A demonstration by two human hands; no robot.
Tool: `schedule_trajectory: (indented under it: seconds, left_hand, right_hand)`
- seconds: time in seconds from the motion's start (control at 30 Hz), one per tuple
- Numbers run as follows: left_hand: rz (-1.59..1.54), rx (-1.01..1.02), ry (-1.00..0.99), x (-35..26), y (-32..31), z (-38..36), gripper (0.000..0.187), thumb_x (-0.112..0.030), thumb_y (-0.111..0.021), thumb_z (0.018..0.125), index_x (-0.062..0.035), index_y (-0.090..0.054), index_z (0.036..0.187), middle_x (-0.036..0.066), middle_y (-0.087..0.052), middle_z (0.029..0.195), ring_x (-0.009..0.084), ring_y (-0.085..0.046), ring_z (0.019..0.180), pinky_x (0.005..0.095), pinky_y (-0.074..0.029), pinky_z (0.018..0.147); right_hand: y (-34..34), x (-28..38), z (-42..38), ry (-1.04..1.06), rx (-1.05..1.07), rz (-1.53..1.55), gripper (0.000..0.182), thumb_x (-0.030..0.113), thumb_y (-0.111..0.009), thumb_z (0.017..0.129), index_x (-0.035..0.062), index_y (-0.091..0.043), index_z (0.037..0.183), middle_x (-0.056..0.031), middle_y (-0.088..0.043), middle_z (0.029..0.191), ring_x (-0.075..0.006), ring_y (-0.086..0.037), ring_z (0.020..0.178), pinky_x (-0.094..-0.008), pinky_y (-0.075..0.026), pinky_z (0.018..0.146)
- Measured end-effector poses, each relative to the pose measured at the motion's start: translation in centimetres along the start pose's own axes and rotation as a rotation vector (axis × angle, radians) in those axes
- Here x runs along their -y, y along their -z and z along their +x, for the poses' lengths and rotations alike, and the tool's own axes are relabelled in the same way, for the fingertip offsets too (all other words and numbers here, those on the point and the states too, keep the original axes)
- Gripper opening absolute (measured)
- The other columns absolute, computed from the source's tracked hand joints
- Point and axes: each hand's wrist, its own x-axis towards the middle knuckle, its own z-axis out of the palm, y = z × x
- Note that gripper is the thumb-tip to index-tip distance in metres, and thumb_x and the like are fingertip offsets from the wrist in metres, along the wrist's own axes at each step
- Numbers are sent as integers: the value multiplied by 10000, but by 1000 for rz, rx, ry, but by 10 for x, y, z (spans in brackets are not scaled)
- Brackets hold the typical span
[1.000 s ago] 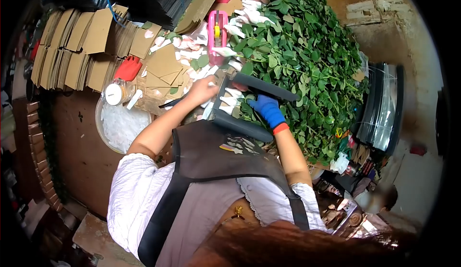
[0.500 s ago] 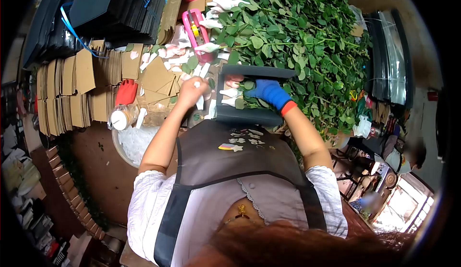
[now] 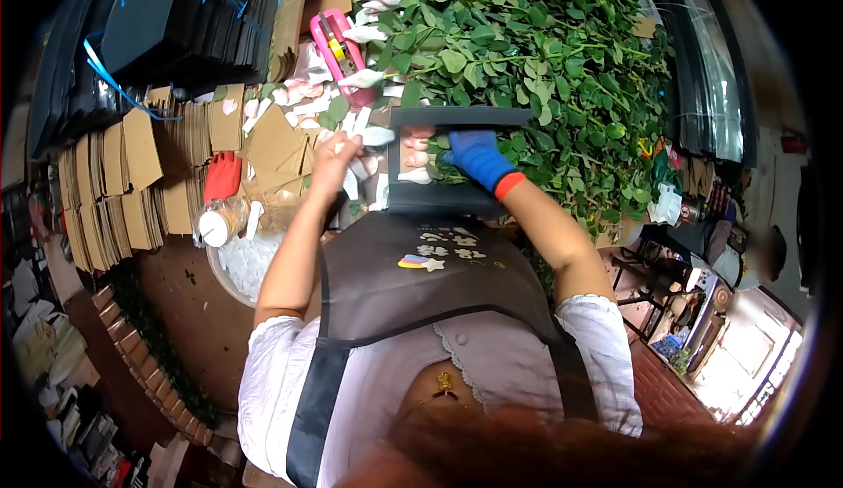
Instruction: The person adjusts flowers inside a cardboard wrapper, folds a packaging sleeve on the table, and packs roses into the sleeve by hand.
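My bare left hand is closed in a pinch on a small white sleeve, left of a dark folded box. Pink roses lie inside the box with their heads at its left end. Over their green stems curls my right hand, in a blue knitted glove with an orange-red cuff. Leaves and the box wall partly hide the gloved fingertips.
A heap of leafy rose stems spreads behind and right of the box. A pink tape dispenser, cardboard pieces, a red glove, a lidded jar and a tub of white pieces are to the left.
My left hand has moved slightly left, with the white sleeve now showing at its fingertips. White-covered heads showed in the box before; now pink blooms do. My right hand has shifted slightly.
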Motion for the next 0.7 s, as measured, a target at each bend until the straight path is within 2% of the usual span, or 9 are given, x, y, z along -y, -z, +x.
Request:
schedule_trajectory:
  seconds: [0.17, 0.2, 0.27, 0.3, 0.37, 0.47, 0.6, 0.63, 0.7]
  left_hand:
    - [532, 213, 144, 10, 1, -21, 204, -229, -700, 810, -45, -674, 896, 92, -661, 743, 168, -629, 692, 347, -502, 661]
    - [480, 203, 34, 10, -11, -25, 227, -228, -741, 844, -26, -638, 857, 35, -608, 728, 140, -577, 714, 321, -499, 707]
    - [611, 84, -226, 22, -34, -20, 316, -324, -795, 822, -47, -688, 929, 109, -679, 810, 227, -652, 768, 363, -516, 749]
    - [694, 190, -170, 17, -43, -15, 333, -350, -799, 818, -61, -702, 949, 127, -690, 835, 253, -665, 791, 373, -518, 756]
    - [860, 412, -56, -2, -53, -7, 370, -403, -807, 809, -88, -729, 988, 163, -711, 885, 304, -691, 836, 392, -523, 770]
    - [774, 447, -31, 4, -51, -3, 320, -407, -779, 834, -124, -751, 980, 180, -709, 877, 333, -697, 878, 406, -526, 782]
    - [294, 375, 107, 35, -52, -4, 336, -358, -719, 888, -25, -745, 922, 135, -727, 870, 215, -683, 823, 348, -512, 786]
    - [192, 293, 124, 39, -58, -11, 310, -294, -684, 915, 0, -715, 821, 67, -682, 782, 136, -607, 735, 312, -474, 719]
    - [0, 145, 140, 46, -66, -22, 298, -272, -680, 914, -6, -689, 780, 42, -644, 745, 131, -564, 691, 300, -440, 677]
  right_hand:
    - [59, -20, -34, 87, -59, 273, 590, 461, -691, 798, 116, -619, 1272, -201, -642, 1243, -356, -622, 1136, -446, -488, 976]
    - [71, -15, -44, 106, -64, 353, 531, 449, -683, 808, 115, -639, 1219, -185, -665, 1179, -354, -639, 1086, -448, -499, 943]
    - [86, -4, -58, 142, -64, 509, 423, 426, -667, 827, 114, -678, 1113, -155, -712, 1050, -348, -673, 986, -451, -522, 875]
    - [77, 3, -55, 222, -11, 411, 317, 395, -644, 852, 108, -689, 980, -123, -726, 925, -337, -687, 895, -450, -532, 806]
    - [49, 9, -49, 311, 23, 283, 300, 394, -641, 854, 113, -693, 945, -129, -722, 902, -340, -689, 873, -447, -539, 784]
    - [37, 18, -39, 333, 165, 76, 285, 377, -620, 867, 123, -727, 941, -149, -725, 910, -339, -703, 866, -451, -548, 790]
    - [30, 27, -29, 341, 215, -13, 269, 300, -570, 891, 102, -747, 932, -159, -738, 945, -324, -717, 888, -452, -557, 785]
    - [25, 30, -23, 337, 234, -59, 266, 277, -558, 897, 96, -750, 929, -161, -740, 951, -320, -721, 892, -452, -559, 780]
    - [17, 32, -17, 331, 196, -41, 204, 238, -586, 877, 96, -723, 931, -171, -729, 905, -345, -711, 853, -454, -557, 753]
